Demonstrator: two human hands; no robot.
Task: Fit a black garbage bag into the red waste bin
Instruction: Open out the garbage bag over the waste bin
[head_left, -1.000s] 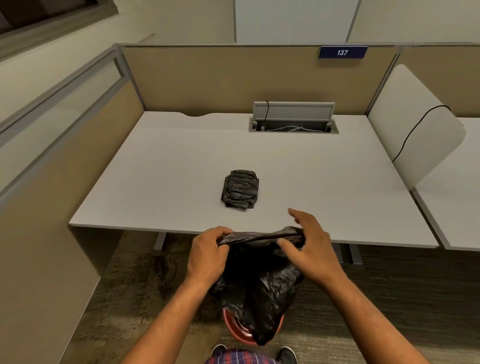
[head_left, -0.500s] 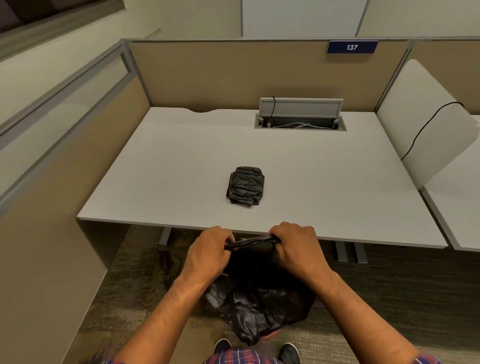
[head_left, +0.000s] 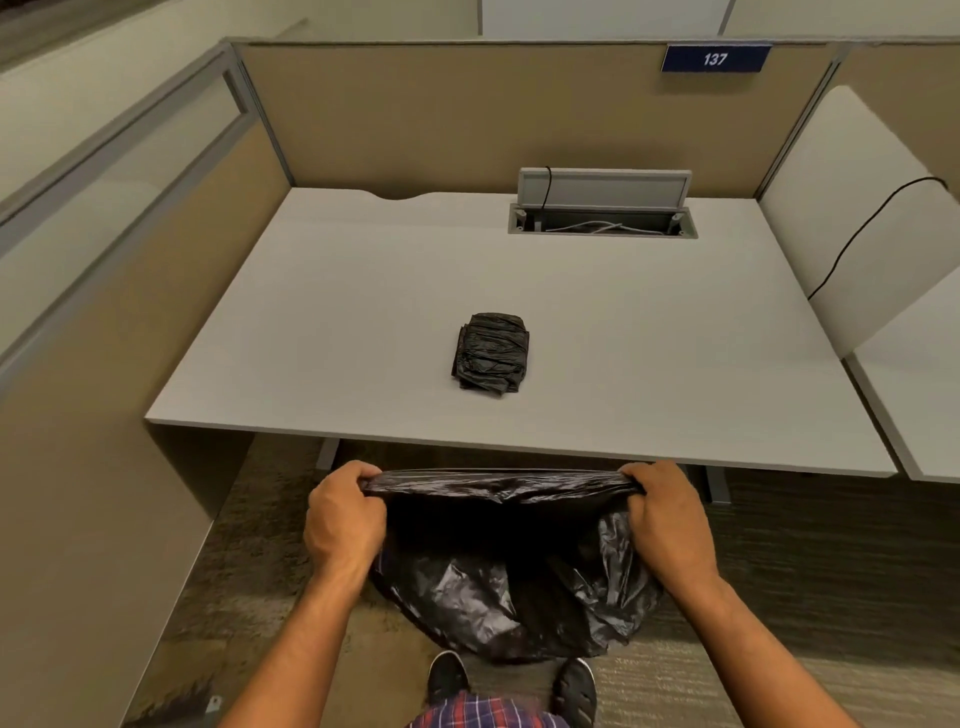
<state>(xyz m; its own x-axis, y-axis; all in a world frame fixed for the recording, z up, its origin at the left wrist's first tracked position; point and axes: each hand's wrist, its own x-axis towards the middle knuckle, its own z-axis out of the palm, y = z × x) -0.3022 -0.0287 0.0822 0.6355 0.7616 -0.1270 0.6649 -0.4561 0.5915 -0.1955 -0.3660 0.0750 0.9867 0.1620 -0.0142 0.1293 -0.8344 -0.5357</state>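
Observation:
A black garbage bag (head_left: 509, 582) hangs in front of me, just below the desk's front edge. My left hand (head_left: 343, 519) grips the left end of its mouth and my right hand (head_left: 667, 519) grips the right end. The mouth is stretched wide between them, and the bag's body billows down over the floor above my shoes. The red waste bin is hidden behind the bag.
A folded stack of black bags (head_left: 491, 353) lies mid-desk on the white desk (head_left: 363, 322). An open cable tray (head_left: 602, 221) sits at the back. Beige partitions (head_left: 130, 322) close the left and rear; carpet floor lies below.
My hands have moved apart, pulling the bag's mouth from a narrow bunch into a wide opening. The bag has spread and now covers the red bin, which showed a second ago.

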